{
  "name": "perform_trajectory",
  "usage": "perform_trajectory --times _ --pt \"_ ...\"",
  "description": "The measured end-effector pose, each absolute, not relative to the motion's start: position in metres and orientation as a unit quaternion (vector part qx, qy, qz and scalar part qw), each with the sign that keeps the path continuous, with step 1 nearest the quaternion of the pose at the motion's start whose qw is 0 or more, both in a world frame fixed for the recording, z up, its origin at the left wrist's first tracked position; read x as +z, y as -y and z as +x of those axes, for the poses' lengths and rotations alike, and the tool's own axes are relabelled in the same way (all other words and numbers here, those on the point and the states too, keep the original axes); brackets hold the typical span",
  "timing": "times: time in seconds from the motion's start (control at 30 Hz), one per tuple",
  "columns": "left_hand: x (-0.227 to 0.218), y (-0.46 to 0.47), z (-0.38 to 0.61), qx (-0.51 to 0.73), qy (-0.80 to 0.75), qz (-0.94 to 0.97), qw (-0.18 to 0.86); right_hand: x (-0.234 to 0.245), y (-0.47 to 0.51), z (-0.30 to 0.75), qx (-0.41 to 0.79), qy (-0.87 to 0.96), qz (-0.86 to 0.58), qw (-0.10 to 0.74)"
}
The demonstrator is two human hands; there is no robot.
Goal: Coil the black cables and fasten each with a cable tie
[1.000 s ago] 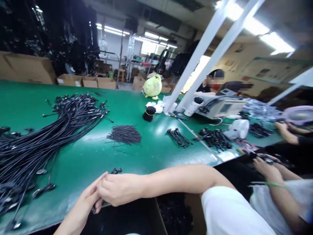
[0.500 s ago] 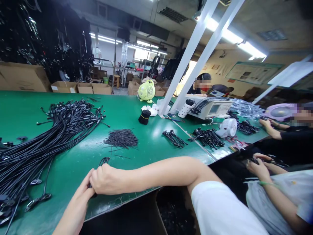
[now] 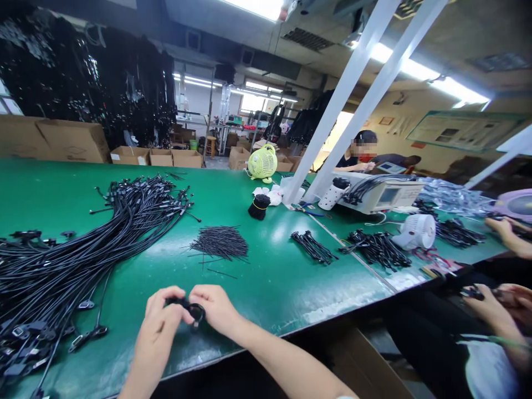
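The left hand and the right hand work close together over the green workbench, on the near side of the heap of short black cable pieces; both hands grasp a small black cable loop between the fingertips, neither released nor clenched into a fist; the loop sits between the hands, its joined ends hidden by the fingers; whether it touches the bench cannot be told.

The step in hand is fingertip work on this single part.

Left of the heap lies a long bundle of black cables; right of the heap lie two smaller bunches of black cable; farther right stands a white desk fan; beyond the heap stands a yellow-green fan; at far right, well apart from the heap, is a co-worker's hand.
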State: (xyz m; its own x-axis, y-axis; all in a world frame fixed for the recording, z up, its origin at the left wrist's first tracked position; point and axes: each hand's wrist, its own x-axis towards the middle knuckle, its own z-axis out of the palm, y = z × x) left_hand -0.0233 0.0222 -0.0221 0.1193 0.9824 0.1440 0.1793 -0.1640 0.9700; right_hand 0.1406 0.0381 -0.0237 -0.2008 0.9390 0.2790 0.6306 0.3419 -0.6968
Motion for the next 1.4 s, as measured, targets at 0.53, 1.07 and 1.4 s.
perform_trajectory --times 0.53,1.07,1.4 --pt "-0.006 -0.005 -0.038 0.400 -0.436 0.576 0.563 -0.023 -0.013 0.137 -0.152 0.856 -0.432 0.239" --pt "-0.018 0.002 -0.028 0.418 -0.373 0.390 0.731 -0.020 0.005 0.130 -0.074 0.867 -0.366 0.330" --pt "-0.009 -0.007 -0.015 0.509 -0.354 0.292 0.728 0.012 -0.011 0.149 0.369 0.673 -0.486 0.418"
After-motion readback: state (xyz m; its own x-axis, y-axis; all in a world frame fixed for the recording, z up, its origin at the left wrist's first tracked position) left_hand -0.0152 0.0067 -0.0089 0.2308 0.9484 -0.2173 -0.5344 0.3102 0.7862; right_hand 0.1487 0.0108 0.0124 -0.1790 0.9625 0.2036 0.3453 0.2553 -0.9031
